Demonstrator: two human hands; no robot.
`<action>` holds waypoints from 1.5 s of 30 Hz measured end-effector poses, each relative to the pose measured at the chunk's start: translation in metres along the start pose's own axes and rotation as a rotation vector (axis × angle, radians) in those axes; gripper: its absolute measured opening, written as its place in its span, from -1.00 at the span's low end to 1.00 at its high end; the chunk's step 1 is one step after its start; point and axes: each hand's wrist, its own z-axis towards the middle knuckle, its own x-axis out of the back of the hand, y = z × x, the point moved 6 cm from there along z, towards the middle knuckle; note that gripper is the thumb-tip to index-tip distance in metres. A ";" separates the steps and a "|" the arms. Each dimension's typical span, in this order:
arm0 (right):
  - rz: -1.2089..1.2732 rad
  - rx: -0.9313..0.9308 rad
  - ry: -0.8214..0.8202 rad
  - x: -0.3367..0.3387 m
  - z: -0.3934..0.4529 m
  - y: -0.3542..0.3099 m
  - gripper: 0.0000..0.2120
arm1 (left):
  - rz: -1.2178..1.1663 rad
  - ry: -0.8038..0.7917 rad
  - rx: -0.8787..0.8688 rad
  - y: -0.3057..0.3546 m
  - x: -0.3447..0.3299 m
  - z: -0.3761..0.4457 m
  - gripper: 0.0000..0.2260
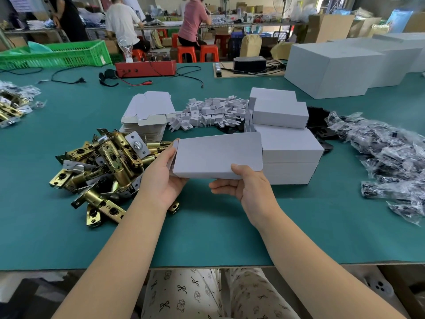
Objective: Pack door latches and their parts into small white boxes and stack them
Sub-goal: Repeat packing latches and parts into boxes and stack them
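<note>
Both hands hold one small white box (216,155) above the green table, its long side facing me. My left hand (161,178) grips its left end, where a flap stands open. My right hand (248,187) holds the lower right edge, thumb on the front face. To the left lies a heap of brass door latches (103,166). Behind the held box are closed white boxes stacked up (289,153), with two more on top (279,112). A stack of flat unfolded boxes (147,113) and a pile of white card inserts (213,111) lie farther back.
Clear bags of dark parts (391,162) spread along the right. Black plates (322,127) lie behind the stack. Big white cartons (333,67) stand at back right, a red tester (145,67) and green crate (57,54) at back left. People work at far tables.
</note>
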 end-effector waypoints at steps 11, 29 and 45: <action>-0.264 -0.052 -0.022 -0.004 -0.006 0.006 -0.70 | 0.105 -0.150 -0.077 0.004 -0.015 -0.008 -0.77; -0.250 0.462 0.103 0.003 -0.020 -0.037 -0.69 | 0.321 0.078 0.146 -0.009 -0.003 -0.004 -0.91; -0.280 0.647 0.191 -0.001 -0.023 -0.047 -0.74 | 0.489 -0.056 0.267 -0.020 -0.011 -0.004 -0.71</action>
